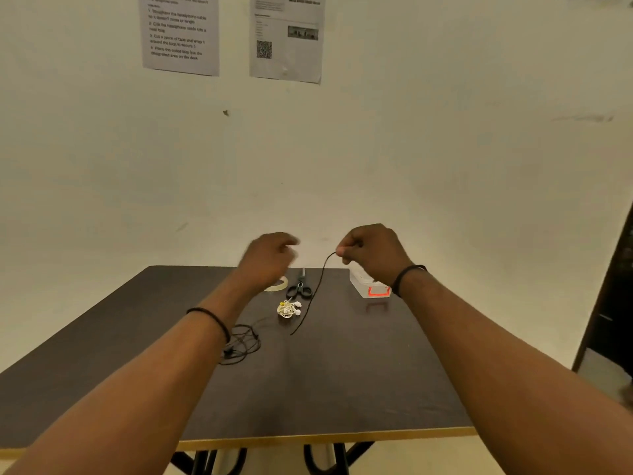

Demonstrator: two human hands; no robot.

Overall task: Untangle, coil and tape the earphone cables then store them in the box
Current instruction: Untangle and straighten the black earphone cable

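My right hand (371,250) is raised above the table's far edge and pinches the end of a black earphone cable (313,296). The cable hangs down and trails across the dark table (342,382) to a loose black tangle (241,344) beside my left forearm. My left hand (269,257) hovers blurred to the left of the cable, fingers loosely curled, holding nothing that I can see. A tangled white earphone bundle (288,308) lies at the table's middle. The clear plastic box (368,286) with red marking stands at the far right, partly behind my right wrist.
Black scissors (299,286) and a roll of clear tape (277,285) lie near the far edge, the tape partly hidden by my left hand. Two printed sheets (181,32) hang on the wall behind. A dark door edge (613,303) is at the right.
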